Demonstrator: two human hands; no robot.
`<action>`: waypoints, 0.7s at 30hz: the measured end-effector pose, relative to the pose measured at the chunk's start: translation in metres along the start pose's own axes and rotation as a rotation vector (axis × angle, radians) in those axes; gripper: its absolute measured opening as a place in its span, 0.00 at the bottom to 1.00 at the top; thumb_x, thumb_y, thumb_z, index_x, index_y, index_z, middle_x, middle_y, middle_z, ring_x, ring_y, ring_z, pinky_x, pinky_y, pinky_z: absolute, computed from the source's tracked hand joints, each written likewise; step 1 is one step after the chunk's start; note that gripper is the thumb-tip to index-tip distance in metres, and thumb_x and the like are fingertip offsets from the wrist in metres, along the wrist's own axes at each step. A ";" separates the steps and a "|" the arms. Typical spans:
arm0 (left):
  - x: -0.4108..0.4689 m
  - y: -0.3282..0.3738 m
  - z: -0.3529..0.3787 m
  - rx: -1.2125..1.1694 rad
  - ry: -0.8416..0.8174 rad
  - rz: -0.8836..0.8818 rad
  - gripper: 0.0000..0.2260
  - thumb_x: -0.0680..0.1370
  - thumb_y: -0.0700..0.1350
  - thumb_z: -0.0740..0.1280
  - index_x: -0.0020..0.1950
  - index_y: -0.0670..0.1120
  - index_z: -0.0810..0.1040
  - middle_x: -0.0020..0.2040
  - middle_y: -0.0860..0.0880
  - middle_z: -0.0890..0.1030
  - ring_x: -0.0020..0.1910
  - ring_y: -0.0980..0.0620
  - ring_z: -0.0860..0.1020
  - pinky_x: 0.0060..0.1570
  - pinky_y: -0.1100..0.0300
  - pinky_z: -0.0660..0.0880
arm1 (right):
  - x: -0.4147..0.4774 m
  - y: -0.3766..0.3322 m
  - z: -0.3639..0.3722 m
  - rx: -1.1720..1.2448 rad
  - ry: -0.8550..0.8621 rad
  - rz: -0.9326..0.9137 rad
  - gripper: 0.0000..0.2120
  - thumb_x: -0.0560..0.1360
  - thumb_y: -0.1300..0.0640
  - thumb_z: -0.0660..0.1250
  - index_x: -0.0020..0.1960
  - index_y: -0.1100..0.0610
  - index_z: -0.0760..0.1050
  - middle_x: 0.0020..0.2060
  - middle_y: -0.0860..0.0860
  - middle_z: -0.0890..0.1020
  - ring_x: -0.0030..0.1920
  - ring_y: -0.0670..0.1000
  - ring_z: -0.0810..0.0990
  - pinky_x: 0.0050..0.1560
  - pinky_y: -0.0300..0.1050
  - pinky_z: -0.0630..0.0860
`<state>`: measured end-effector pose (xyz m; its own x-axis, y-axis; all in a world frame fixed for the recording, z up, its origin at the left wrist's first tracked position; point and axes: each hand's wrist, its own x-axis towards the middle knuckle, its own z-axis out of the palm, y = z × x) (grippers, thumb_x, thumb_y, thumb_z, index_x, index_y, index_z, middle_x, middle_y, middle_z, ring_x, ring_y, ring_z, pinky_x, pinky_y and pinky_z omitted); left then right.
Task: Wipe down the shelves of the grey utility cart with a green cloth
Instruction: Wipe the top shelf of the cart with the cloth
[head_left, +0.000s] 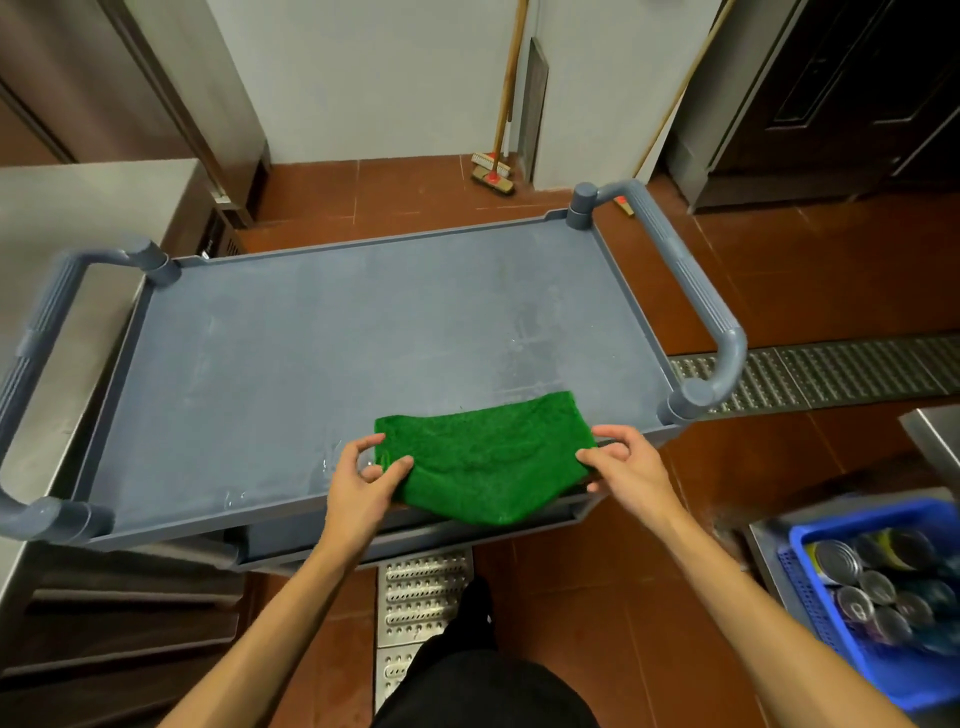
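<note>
Red-brown tiled floor (810, 270), perforated metal drain grate (831, 371) running right, second strip near the feet. Stainless counter (93, 208) left, pale wall far, broom (493, 171) leaning against it. Blue crate (800, 587) of metal cans (878, 587) near right. Grey utility cart (363, 322) centre: moulded plastic, rimmed flat top shelf, matte with streaky residue and a few water drops, ribbed tubular handles both ends. Green cloth (488, 457) on near-right part of top shelf, fuzzy terry texture, folded flat, near edge sagging over the shelf rim. Left hand (363, 483) pinching cloth's left edge between thumb and fingers; right hand (623, 462) pinching right edge likewise.
</note>
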<state>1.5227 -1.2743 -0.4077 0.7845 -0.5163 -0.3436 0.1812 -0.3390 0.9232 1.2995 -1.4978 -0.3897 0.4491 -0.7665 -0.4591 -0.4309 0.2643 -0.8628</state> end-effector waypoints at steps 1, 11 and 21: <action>0.004 0.008 0.000 0.010 0.002 0.035 0.11 0.76 0.43 0.73 0.57 0.50 0.77 0.25 0.51 0.75 0.23 0.58 0.72 0.25 0.68 0.70 | 0.001 -0.007 -0.001 -0.001 -0.006 -0.013 0.14 0.74 0.62 0.72 0.58 0.55 0.74 0.40 0.56 0.84 0.33 0.52 0.83 0.37 0.44 0.81; 0.062 0.099 0.007 -0.030 0.028 0.050 0.03 0.76 0.43 0.73 0.46 0.44 0.83 0.40 0.39 0.80 0.34 0.50 0.80 0.27 0.60 0.80 | 0.020 -0.094 0.004 0.057 0.034 -0.124 0.05 0.74 0.67 0.70 0.47 0.60 0.83 0.36 0.54 0.84 0.29 0.47 0.82 0.28 0.34 0.77; 0.127 0.178 0.003 -0.119 0.015 0.074 0.07 0.75 0.47 0.74 0.48 0.44 0.83 0.38 0.46 0.80 0.27 0.56 0.81 0.28 0.63 0.79 | 0.048 -0.170 -0.012 0.188 0.142 -0.175 0.04 0.74 0.61 0.72 0.48 0.57 0.84 0.38 0.54 0.87 0.35 0.49 0.85 0.33 0.35 0.78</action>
<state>1.6522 -1.4026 -0.2876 0.8071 -0.5242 -0.2716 0.1905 -0.2041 0.9602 1.3851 -1.5866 -0.2621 0.3843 -0.8805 -0.2776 -0.1979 0.2151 -0.9563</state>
